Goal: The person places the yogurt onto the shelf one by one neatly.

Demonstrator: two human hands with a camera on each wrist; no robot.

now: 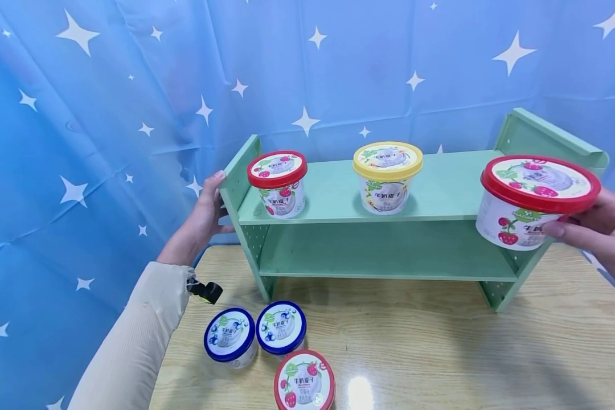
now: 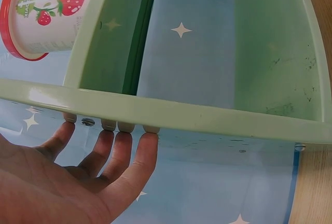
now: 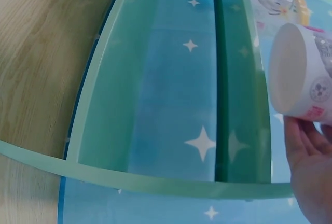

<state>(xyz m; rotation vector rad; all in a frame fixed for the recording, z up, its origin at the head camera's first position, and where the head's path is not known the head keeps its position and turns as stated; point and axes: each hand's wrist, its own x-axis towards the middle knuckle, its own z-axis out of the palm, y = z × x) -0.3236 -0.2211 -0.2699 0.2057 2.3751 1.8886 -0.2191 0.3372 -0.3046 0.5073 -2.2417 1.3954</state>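
Watching remotely, I'm seeing my right hand [image 1: 606, 232] gripping the red-lidded tub [image 1: 530, 196], its axis roughly upright, by the right end of the green shelf [image 1: 333, 191]; my left hand [image 1: 200, 215], loosely uncurled, is touching the left panel [image 1: 241, 169], well apart.

A blue fabric backdrop [image 1: 348, 62] printed with white four-pointed stars fills the top and left of the head view, deeper blue at the left, paler toward the right, with creases and soft folds. Before it lies a pale wood-grain tabletop [image 1: 400, 324], its far left corner rounded. A bright white patch of reflected light [image 1: 360, 394] glares near the lower edge; a blurred shadow [image 1: 523, 364] falls farther right.
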